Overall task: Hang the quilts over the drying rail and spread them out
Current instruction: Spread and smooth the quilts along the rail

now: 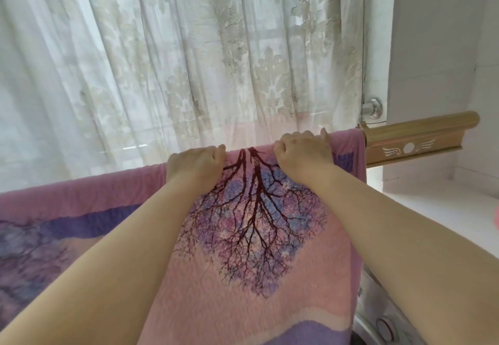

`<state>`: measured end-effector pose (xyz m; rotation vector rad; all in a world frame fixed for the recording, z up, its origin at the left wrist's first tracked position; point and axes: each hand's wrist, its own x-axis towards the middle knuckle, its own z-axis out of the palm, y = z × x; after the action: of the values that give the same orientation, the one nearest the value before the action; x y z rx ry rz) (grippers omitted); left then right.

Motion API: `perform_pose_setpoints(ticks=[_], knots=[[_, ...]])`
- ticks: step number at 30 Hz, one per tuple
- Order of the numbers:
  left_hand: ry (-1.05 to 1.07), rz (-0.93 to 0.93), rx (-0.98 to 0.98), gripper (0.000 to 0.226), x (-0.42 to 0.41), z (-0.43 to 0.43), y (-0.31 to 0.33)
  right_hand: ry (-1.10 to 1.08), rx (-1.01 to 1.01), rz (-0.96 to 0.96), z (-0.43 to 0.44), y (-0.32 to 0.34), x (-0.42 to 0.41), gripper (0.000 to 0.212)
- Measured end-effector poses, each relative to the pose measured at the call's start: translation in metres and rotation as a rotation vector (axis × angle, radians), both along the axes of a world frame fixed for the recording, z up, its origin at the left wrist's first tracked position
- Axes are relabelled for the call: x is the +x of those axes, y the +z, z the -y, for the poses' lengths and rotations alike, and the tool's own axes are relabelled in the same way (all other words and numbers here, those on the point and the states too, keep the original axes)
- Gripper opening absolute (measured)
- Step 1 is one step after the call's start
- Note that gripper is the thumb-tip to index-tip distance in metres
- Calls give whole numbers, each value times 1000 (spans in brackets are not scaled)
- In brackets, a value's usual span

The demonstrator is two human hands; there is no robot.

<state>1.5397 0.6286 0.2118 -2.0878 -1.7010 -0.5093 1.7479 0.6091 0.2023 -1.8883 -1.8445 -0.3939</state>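
So the pink and purple quilt (pixel 243 290) with the dark bare-tree print is draped over the rail and runs off the left edge of the shot, with a sheer white lace curtain (pixel 162 61) right behind it. The left hand (pixel 195 166) has its fingers curled into the top fold just left of the tree trunk, and the right hand (pixel 303 153) grips the same fold just right of it. Past the quilt's right edge, the gold-coloured rail end (pixel 415 135) pokes out bare, with a shiny chrome fitting (pixel 372 107) just above.
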Motion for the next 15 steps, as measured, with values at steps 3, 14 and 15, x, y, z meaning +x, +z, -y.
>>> perform_pose_setpoints(ticks=[3, 14, 15], knots=[[-62, 35, 11, 51, -7, 5, -7, 44, 35, -8, -3, -4, -24, 50], [214, 61, -44, 66, -126, 57, -32, 341, 149, -2, 21, -24, -126, 43], [248, 78, -89, 66, -140, 65, -31, 363, 164, 7, 23, -26, -139, 42]])
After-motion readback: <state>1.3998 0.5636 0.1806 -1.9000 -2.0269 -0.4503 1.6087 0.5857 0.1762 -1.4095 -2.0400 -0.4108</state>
